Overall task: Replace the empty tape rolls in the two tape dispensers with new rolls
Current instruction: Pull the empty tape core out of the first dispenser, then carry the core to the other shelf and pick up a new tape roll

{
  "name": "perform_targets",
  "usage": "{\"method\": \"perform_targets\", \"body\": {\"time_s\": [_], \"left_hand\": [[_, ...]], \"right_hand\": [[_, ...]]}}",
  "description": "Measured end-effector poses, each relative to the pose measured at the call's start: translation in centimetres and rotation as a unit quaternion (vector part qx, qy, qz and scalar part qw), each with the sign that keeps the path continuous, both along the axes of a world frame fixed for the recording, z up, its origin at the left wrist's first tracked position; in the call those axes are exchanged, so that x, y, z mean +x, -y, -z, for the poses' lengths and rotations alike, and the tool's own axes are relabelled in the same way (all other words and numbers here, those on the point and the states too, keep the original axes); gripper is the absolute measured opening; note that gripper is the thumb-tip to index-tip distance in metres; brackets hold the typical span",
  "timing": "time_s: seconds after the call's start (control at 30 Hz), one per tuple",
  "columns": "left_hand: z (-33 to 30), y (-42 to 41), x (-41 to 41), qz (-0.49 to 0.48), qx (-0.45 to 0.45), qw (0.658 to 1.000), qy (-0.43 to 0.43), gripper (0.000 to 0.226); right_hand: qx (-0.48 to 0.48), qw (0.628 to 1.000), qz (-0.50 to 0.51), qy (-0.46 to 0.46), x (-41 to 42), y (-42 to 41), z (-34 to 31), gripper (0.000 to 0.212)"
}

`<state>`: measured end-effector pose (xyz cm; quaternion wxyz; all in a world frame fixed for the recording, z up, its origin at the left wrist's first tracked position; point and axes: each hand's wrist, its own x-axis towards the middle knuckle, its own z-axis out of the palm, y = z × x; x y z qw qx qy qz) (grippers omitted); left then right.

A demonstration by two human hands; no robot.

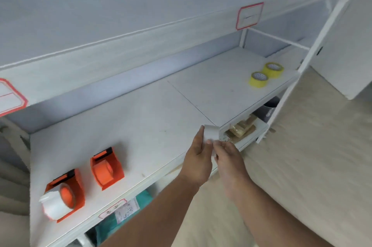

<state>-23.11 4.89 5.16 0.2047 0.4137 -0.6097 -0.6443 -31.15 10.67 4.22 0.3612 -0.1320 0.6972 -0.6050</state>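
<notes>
Two orange tape dispensers stand on the white shelf (141, 118). The nearer one (66, 192) at the left front carries a white roll core. The other dispenser (106, 167) sits to its right with a bare orange hub. Two yellow tape rolls (259, 79) (273, 69) lie flat at the shelf's far right. My left hand (198, 156) holds a white empty roll core (211, 132) over the shelf's front edge. My right hand (229, 154) touches the core's lower end with its fingertips.
A white box (259, 126) holding brownish tape rolls stands just below the shelf edge beside my hands. Teal packages (128, 212) fill the compartment under the shelf. An upper shelf with red-framed labels (249, 15) hangs overhead. A white post (314, 49) borders the right; wood floor beyond.
</notes>
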Motion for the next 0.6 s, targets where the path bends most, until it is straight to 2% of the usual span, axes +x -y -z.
{"method": "perform_targets", "body": {"time_s": [0.3,0.47,0.6], "left_hand": [[-3.1,-10.7,-12.3,0.099,-0.033,0.994,0.019,0.052],[-2.7,-13.4,-16.9,0.114,-0.042,0.992,0.033,0.056],[-2.2,-13.7,-20.4,0.138,-0.049,0.989,0.038,0.047]], "right_hand": [[0.017,0.997,0.076,-0.001,-11.7,-11.5,-2.1,0.019],[0.013,0.995,0.101,0.024,-15.6,-14.6,-1.8,0.023],[0.011,0.992,0.125,0.026,-18.7,-15.4,-1.7,0.020]]}}
